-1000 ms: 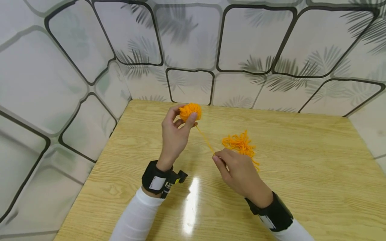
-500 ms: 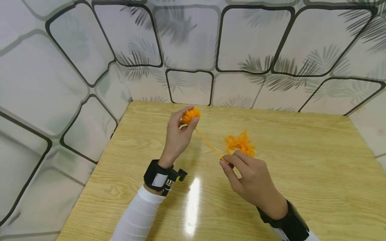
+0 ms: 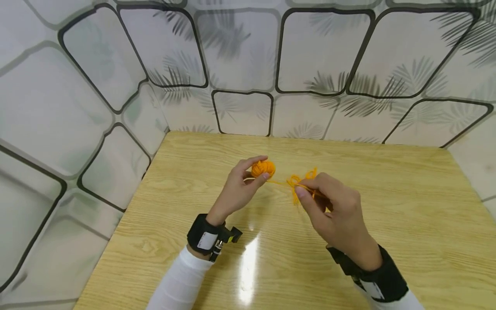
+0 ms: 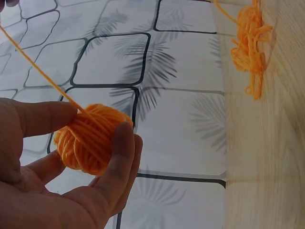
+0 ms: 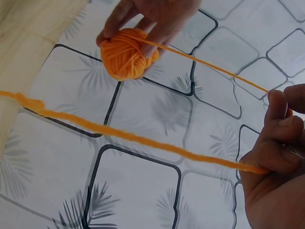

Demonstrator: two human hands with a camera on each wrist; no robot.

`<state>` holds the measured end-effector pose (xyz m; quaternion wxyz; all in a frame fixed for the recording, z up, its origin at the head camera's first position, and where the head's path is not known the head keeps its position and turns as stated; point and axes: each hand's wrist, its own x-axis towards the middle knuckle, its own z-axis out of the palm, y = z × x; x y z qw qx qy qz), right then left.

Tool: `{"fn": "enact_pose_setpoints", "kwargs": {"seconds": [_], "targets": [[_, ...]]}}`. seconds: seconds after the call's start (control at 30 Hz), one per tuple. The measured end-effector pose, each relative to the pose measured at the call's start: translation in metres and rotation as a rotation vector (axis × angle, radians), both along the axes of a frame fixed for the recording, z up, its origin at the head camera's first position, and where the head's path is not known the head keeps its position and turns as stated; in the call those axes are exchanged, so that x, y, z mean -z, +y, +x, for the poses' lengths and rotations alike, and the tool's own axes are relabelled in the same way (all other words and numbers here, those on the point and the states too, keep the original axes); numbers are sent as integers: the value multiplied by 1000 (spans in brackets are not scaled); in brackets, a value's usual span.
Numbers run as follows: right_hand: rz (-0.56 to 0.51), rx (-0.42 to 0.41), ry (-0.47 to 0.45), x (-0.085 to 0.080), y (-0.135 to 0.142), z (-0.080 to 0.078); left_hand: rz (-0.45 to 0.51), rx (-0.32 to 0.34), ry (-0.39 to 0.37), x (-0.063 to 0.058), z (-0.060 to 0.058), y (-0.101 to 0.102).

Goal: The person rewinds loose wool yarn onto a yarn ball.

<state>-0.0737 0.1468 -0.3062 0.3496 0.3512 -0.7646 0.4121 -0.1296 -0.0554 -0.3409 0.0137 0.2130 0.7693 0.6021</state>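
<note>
In the head view my left hand holds a small ball of orange yarn between thumb and fingers, above the table. My right hand pinches the yarn strand between thumb and index finger. From the ball, the strand runs taut to those fingertips in the right wrist view. A second length of yarn leaves the right hand's lower curled fingers. Beyond the right hand a loose tangle of orange yarn lies on the table, partly hidden by that hand in the head view.
The wooden table has a glossy light reflection near its front middle. Behind it and to its left stand walls covered in a leaf and stone pattern. Each wrist wears a black strap.
My left hand has brought the yarn ball rightward and nearer to me. The right hand has shifted to the right, still pinching the strand, and now covers more of the tangle.
</note>
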Motion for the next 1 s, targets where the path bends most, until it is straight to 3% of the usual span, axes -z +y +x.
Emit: {"fn": "enact_pose_setpoints", "kwargs": {"seconds": [0.13, 0.3, 0.5, 0.77, 1.0], "targets": [[-40, -7, -49, -11, 1, -7, -15, 67, -39, 2, 6, 3], [-121, -18, -176, -22, 2, -16, -13, 162, -95, 6, 13, 7], [-191, 13, -284, -25, 6, -34, 24, 284, -115, 4, 23, 8], [-220, 3, -359, -16, 11, -57, 105, 404, -116, -2, 38, 9], [-196, 4, -432, 1, 9, -62, 138, 426, -74, -12, 51, 9]]}}
